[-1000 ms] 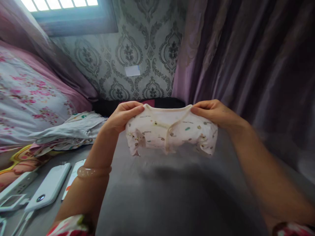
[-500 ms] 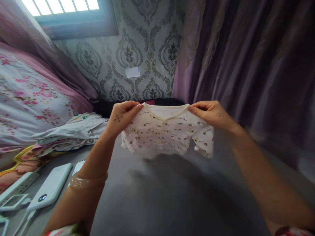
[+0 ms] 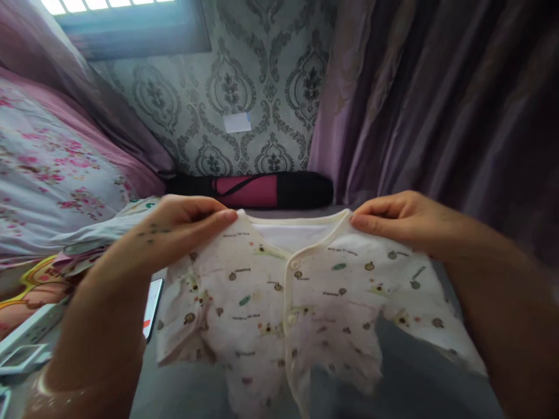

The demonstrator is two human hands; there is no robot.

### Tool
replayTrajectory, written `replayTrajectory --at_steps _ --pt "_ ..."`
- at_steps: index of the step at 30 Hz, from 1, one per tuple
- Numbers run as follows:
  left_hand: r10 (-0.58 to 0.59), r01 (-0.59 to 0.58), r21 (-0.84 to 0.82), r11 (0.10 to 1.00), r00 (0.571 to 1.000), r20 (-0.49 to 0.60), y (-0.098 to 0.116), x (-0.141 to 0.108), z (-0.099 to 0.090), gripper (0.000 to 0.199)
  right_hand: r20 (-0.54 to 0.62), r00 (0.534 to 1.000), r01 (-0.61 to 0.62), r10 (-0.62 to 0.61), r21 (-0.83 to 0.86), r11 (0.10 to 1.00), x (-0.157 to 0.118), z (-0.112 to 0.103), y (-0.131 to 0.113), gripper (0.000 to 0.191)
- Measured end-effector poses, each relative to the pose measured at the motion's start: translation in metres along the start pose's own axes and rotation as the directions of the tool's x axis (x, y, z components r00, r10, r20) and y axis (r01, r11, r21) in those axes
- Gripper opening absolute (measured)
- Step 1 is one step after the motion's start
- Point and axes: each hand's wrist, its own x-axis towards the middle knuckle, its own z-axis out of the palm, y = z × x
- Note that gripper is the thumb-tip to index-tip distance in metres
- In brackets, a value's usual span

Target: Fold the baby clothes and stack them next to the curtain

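A small white baby shirt (image 3: 262, 291) with cream edging, buttons and a printed pattern hangs spread between my hands, above a grey surface. My left hand (image 3: 187, 227) pinches its left shoulder beside the neckline between thumb and fingers. At the other shoulder, my right hand (image 3: 393, 215) grips the cloth the same way. The neckline faces the wall, and the lower part of the shirt droops toward me, somewhat blurred.
Folded clothes (image 3: 117, 224) lie at the left. A phone (image 3: 152, 308) and a white power strip (image 3: 37, 331) sit near my left forearm. A pink and black rolled bag (image 3: 257, 191) lies along the wall, with purple curtains (image 3: 384, 105) at the right.
Both hands have come closer to me and moved farther apart with the shirt. The shirt now fills more of the view, and the rolled bag behind it shows more fully.
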Motion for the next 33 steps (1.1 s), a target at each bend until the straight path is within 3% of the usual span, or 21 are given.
replayTrajectory --at_steps 2,5,7,9,12,16,19,23,27,33 --pt "-0.071 0.069 0.016 0.997 0.969 0.236 -0.026 0.019 0.022 0.046 0.109 0.994 -0.026 0.033 -0.061 0.998 0.024 0.006 0.027 0.039" --pt "-0.076 0.059 0.057 0.997 0.918 0.389 -0.077 0.043 0.077 0.046 0.182 0.982 -0.011 0.046 -0.19 0.982 0.062 0.025 0.082 0.037" --pt "-0.093 0.063 0.087 0.994 0.907 0.412 -0.111 0.051 0.117 0.044 0.203 0.978 0.013 0.045 -0.275 0.961 0.081 0.041 0.119 0.034" --pt "-0.104 0.049 0.146 0.988 0.911 0.399 -0.139 0.052 0.15 0.042 0.144 0.987 -0.013 0.066 -0.344 0.939 0.094 0.056 0.149 0.034" --pt "-0.095 -0.005 0.253 0.967 0.92 0.38 -0.162 0.048 0.179 0.041 0.135 0.99 0.031 0.03 -0.425 0.905 0.102 0.071 0.178 0.033" --pt "-0.031 -0.118 0.389 0.914 0.934 0.355 -0.171 0.042 0.19 0.04 0.149 0.987 0.123 -0.055 -0.501 0.857 0.104 0.076 0.192 0.028" --pt "-0.029 -0.155 0.488 0.859 0.937 0.349 -0.173 0.047 0.193 0.039 0.142 0.986 0.154 -0.084 -0.619 0.77 0.108 0.077 0.196 0.027" --pt "-0.1 -0.122 0.581 0.804 0.937 0.335 -0.18 0.063 0.199 0.037 0.109 0.991 0.134 -0.079 -0.761 0.634 0.12 0.079 0.202 0.03" --pt "-0.1 -0.139 0.632 0.763 0.94 0.327 -0.187 0.082 0.204 0.038 0.091 0.994 0.108 -0.057 -0.852 0.512 0.136 0.082 0.207 0.032" --pt "-0.061 -0.177 0.644 0.744 0.942 0.33 -0.2 0.113 0.209 0.038 0.088 0.996 0.094 -0.035 -0.896 0.434 0.164 0.08 0.209 0.034"
